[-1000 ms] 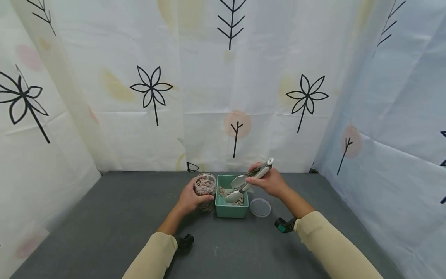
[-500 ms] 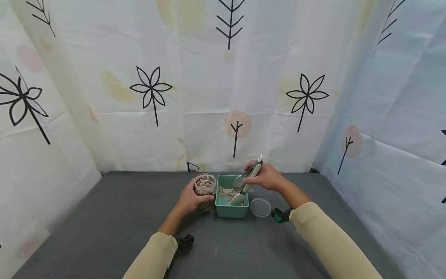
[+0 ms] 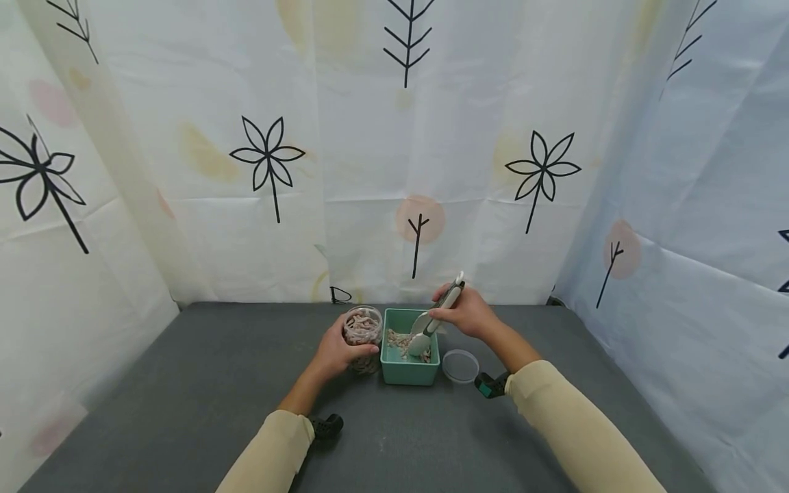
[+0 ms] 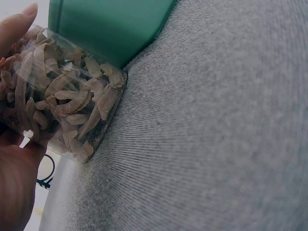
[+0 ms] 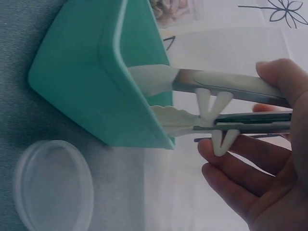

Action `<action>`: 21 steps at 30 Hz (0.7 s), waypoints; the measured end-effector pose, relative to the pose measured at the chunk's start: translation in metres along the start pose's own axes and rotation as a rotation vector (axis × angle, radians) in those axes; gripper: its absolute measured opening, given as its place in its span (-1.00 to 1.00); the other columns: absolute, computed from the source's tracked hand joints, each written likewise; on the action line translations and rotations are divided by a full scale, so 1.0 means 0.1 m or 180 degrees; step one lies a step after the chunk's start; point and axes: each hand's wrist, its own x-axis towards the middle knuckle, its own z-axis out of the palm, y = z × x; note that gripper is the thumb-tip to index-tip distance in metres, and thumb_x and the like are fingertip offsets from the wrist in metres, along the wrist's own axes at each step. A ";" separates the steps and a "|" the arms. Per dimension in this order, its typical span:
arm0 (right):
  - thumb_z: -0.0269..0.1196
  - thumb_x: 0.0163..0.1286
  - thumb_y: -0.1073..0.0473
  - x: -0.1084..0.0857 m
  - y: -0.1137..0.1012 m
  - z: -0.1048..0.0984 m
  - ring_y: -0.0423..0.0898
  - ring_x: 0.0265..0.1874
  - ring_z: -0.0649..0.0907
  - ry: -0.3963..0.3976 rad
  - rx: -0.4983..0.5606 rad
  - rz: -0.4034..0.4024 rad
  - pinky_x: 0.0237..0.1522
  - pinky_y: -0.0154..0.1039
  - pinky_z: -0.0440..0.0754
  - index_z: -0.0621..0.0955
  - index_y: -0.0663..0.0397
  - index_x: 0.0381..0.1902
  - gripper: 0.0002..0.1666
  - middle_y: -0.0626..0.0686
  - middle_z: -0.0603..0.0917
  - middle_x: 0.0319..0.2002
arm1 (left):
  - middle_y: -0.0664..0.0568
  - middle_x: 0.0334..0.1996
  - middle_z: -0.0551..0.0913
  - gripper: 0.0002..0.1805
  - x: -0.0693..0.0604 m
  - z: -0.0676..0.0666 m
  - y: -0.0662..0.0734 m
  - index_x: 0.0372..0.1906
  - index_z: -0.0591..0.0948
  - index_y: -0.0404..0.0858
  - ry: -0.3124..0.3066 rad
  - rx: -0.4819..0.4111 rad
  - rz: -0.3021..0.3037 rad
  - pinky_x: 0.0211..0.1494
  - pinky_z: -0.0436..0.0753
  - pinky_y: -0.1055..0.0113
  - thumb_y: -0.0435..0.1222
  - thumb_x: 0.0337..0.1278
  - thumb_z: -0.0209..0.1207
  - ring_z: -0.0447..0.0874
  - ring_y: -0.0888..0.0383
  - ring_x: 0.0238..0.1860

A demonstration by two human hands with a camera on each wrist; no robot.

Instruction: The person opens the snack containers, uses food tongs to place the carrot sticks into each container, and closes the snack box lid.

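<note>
My left hand (image 3: 335, 350) grips a clear plastic jar (image 4: 72, 91) filled with pale brown, dried strip-like pieces. The jar stands on the table against the left side of a green rectangular bin (image 3: 409, 374). In my right hand (image 3: 470, 313) is a pair of tongs (image 5: 231, 85) with white tips, thumb on one arm and fingers on the other. The tips reach down inside the bin, where more of the pieces (image 3: 397, 339) lie. Whether the tips hold any piece is hidden by the bin wall.
A round translucent lid (image 3: 461, 366) lies flat just right of the bin. The grey table (image 3: 394, 438) ends at a patterned white curtain (image 3: 370, 253) behind, with curtains at both sides.
My right hand has shifted slightly left, and the tongs have gone lower into the bin. Their tips were spread wider before and are now closer together. My left hand and the jar stay put.
</note>
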 end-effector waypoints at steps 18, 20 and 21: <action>0.36 0.29 0.20 -0.11 0.07 0.20 -0.03 -0.39 0.66 0.0674 0.0276 0.0104 -0.35 -0.15 0.60 0.63 0.18 -0.21 -0.81 0.10 0.67 -0.32 | -0.16 0.10 0.49 -0.05 0.01 -0.03 0.00 0.42 0.31 -0.15 -0.0026 -0.0033 0.0064 -0.02 0.52 0.00 -0.18 -0.15 0.53 0.51 -0.07 0.04; 0.37 0.29 0.20 -0.13 0.09 0.21 -0.04 -0.41 0.66 0.0747 0.0377 0.0122 -0.37 -0.17 0.59 0.64 0.17 -0.23 -0.83 0.08 0.67 -0.34 | -0.16 0.10 0.50 -0.05 0.00 -0.03 0.00 0.42 0.31 -0.16 -0.0050 -0.0023 0.0070 -0.02 0.53 0.01 -0.16 -0.14 0.53 0.51 -0.06 0.04; 0.37 0.28 0.20 -0.13 0.10 0.21 -0.04 -0.42 0.65 0.0786 0.0424 0.0122 -0.38 -0.18 0.59 0.64 0.17 -0.24 -0.83 0.08 0.67 -0.36 | -0.16 0.10 0.49 -0.05 0.00 -0.02 0.00 0.42 0.31 -0.16 -0.0058 -0.0016 0.0066 -0.03 0.53 0.02 -0.15 -0.14 0.52 0.51 -0.06 0.04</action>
